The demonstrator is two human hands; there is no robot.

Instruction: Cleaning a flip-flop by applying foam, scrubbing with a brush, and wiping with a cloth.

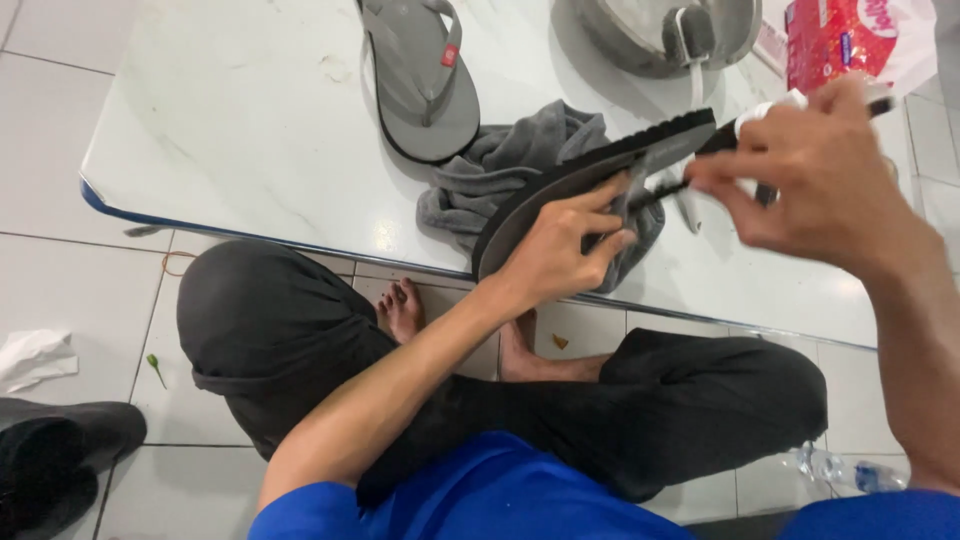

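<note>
While the left hand [560, 250] clamps the black-soled sandal [590, 175] on its edge, thumb on one face and fingers on the other, the sandal stands tilted over the grey towel [480, 185] that lies bunched on the white marble table [250, 120]. At the sandal's far end, the right hand [820, 175] is closed around a small brush with a white handle [775, 110], its grip blurred, and the dark tip of the brush meets the sandal's upper edge. Beyond the towel, the second grey sandal [420, 80] lies flat, strap up, well apart from the held one. Past the held sandal's far end sits a grey basin [650, 35], only partly in view, and beside the basin a red printed packet [840, 40]. Below the table's near edge, the person's crossed legs in dark trousers [300, 330] rest on the tiled floor [60, 280].
</note>
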